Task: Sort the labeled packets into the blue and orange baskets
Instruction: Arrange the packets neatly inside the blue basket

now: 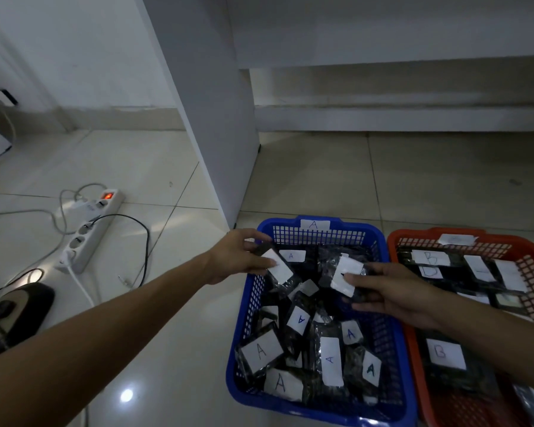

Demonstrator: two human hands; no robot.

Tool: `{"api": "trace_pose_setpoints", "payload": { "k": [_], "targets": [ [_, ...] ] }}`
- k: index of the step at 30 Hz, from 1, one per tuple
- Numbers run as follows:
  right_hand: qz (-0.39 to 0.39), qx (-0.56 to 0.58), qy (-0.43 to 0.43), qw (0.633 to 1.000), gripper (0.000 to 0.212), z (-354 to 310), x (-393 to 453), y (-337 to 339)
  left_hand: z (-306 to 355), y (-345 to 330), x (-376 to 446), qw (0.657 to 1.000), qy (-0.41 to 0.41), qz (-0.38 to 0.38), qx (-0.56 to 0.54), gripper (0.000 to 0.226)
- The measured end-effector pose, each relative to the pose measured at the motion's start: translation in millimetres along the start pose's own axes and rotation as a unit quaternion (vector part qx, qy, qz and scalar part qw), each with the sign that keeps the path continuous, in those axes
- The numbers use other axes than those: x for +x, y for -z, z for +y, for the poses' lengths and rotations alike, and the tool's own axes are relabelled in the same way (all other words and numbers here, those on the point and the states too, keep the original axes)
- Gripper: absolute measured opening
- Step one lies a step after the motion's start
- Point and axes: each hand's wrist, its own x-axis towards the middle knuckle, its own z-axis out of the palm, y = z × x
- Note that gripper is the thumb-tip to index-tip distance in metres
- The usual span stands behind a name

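Note:
A blue basket [395, 334] tagged "A" sits on the floor, filled with several black packets bearing white "A" labels. To its right stands an orange basket [413, 343] holding several packets labelled "B". My left hand [239, 257] pinches a black packet with a white label [279, 266] over the blue basket's far left corner. My right hand [392, 291] holds another black packet [346, 274] with a white label over the blue basket's far right part. The letters on both held labels are unreadable.
A white power strip [90, 232] with a lit red switch and trailing cables lies on the tiled floor at left. A dark shoe-like object [22, 306] sits near the left edge. A white cabinet panel [210, 118] stands just behind the blue basket.

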Motion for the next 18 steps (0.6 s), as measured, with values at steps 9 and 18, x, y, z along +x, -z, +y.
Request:
{"api": "trace_pose_setpoints", "payload": {
  "k": [9, 18],
  "targets": [
    [0.062, 0.076, 0.006, 0.995, 0.03, 0.9, 17.8, -3.7, 2.4, -4.4, 19.4, 0.999, -0.039, 0.021, 0.003, 0.021],
    [0.09, 0.044, 0.017, 0.995, 0.028, -1.0, 36.3, -13.0, 19.3, -14.8, 56.9, 0.939, -0.156, -0.03, 0.306, 0.034]
  ]
}}
